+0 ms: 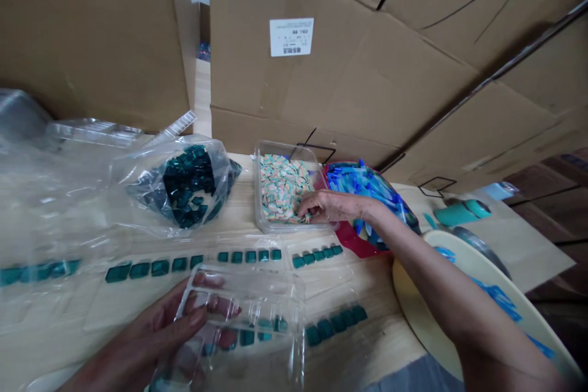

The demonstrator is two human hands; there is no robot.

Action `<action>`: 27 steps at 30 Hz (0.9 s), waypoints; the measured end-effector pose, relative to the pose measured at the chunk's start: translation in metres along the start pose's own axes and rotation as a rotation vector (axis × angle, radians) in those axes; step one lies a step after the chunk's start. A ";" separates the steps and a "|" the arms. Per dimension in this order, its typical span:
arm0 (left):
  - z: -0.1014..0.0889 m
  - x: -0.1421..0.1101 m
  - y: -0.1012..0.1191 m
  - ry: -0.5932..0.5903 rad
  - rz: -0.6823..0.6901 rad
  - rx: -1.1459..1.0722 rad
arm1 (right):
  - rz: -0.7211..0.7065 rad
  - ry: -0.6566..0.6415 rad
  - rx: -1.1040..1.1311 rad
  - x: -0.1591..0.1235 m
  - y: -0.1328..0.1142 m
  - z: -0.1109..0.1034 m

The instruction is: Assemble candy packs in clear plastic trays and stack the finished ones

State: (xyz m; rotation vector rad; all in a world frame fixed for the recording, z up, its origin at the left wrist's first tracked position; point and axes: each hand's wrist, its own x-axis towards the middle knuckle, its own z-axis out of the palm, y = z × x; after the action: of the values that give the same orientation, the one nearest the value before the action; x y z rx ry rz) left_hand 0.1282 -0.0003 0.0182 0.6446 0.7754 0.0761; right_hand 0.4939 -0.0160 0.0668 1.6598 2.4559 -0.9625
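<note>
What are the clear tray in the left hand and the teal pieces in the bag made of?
The tray looks like thin glossy molded plastic, see-through with formed pockets. The teal pieces look like shiny plastic or glass, judging by their translucent gleam; which is unclear.

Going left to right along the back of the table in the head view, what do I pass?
Clear plastic bag of dark teal pieces → clear plastic tray of pastel striped pieces → red dish of blue pieces → teal cylindrical object.
</note>
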 end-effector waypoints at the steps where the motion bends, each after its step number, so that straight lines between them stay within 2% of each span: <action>1: 0.000 0.000 0.000 0.006 0.006 0.003 | -0.022 -0.007 0.008 0.001 0.002 0.001; 5: -0.003 0.002 -0.002 -0.032 0.006 0.019 | -0.072 0.037 -0.047 0.005 0.005 0.007; 9: -0.005 0.004 -0.004 -0.064 0.024 0.039 | -0.015 0.168 -0.070 0.006 0.005 0.009; 13: -0.003 0.004 -0.003 -0.061 0.050 0.024 | 0.047 0.271 -0.002 0.009 0.006 0.003; 18: 0.000 0.002 -0.002 -0.046 0.085 0.039 | -0.109 0.150 0.076 0.020 0.004 0.004; 20: 0.000 0.002 -0.001 -0.058 0.084 0.039 | -0.148 0.158 0.045 0.025 0.004 0.010; 23: -0.001 0.001 0.000 -0.077 0.077 0.056 | -0.142 0.221 -0.014 0.032 0.006 0.017; 27: 0.000 0.000 0.003 -0.096 0.067 0.083 | -0.061 0.379 -0.088 0.037 0.014 0.013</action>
State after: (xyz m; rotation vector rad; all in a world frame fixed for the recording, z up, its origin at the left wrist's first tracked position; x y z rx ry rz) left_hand 0.1285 0.0023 0.0200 0.7481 0.6665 0.0739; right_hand 0.4855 0.0111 0.0370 1.8975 2.7458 -0.5746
